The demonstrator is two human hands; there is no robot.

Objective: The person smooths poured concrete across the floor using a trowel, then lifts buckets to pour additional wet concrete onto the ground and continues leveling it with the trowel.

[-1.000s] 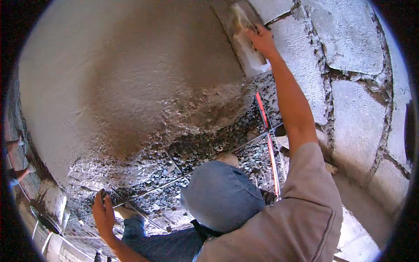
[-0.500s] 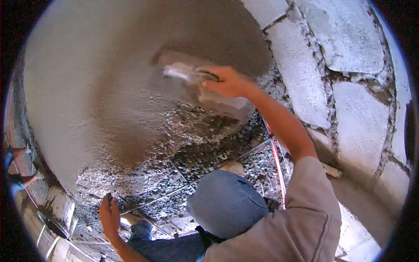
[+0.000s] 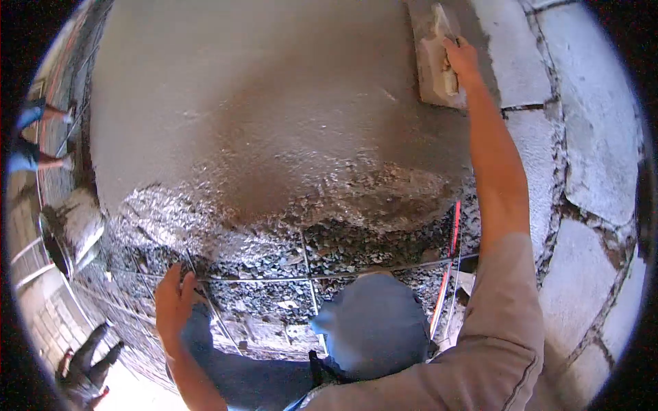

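Observation:
Wet grey concrete (image 3: 274, 82) fills the upper middle, smooth at the top and rough along its lower edge. My right hand (image 3: 460, 58) is closed round the handle of a flat rectangular trowel (image 3: 428, 65), whose blade lies on the concrete's right edge, beside the pale stone slabs. Down at the lower left, my left hand (image 3: 177, 294) has thumb and fingers bent near the rebar over the gravel. Something small and dark shows at its fingertips, too small to name. My knees in blue trousers are just below the gravel.
Steel bars (image 3: 260, 279) cross over dark gravel (image 3: 356, 246). A red-and-white strip (image 3: 449, 264) runs beside my right arm. Pale stone slabs (image 3: 589, 123) with rough joints cover the right side. Legs of other people (image 3: 51, 161) show at the far left, and another person (image 3: 86, 366) at the lower left.
My right hand has carried the trowel up and to the right, from the rough lower area to the slab edge. The view has turned, and more of the left side shows. My left hand keeps its bent pose.

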